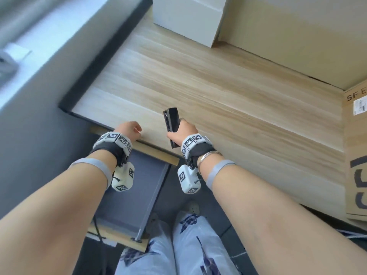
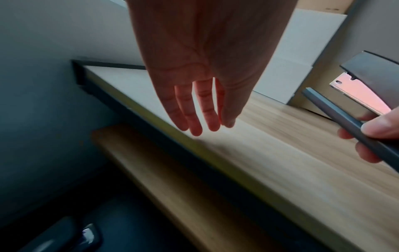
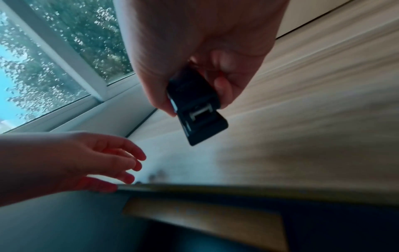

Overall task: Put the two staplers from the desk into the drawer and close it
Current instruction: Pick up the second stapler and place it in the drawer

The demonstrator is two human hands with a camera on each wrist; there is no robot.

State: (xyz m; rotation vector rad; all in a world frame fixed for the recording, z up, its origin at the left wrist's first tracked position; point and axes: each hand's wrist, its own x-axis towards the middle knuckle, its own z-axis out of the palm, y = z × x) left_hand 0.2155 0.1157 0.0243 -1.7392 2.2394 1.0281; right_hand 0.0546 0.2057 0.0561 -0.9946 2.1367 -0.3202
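Note:
My right hand [image 1: 178, 132] grips a black stapler [image 1: 171, 120] by its rear half, lifted just above the wooden desk [image 1: 228, 92] near its front edge. In the right wrist view thumb and fingers wrap round the stapler [image 3: 199, 110]; in the left wrist view its nose [image 2: 371, 80] gapes open. My left hand [image 1: 132, 129] hovers open over the desk's front edge, fingers straight [image 2: 194, 116], holding nothing. Below it the drawer [image 1: 143, 195] stands pulled out, grey inside. A dark object with a shiny part [image 2: 86, 237] lies in it; I cannot tell whether it is the second stapler.
A white box [image 1: 188, 18] and a big beige carton [image 1: 297, 36] stand at the back of the desk. A printed cardboard box [image 1: 355, 155] sits at the right. A window [image 3: 54, 51] and wall are to the left. My legs [image 1: 188, 245] are beside the drawer.

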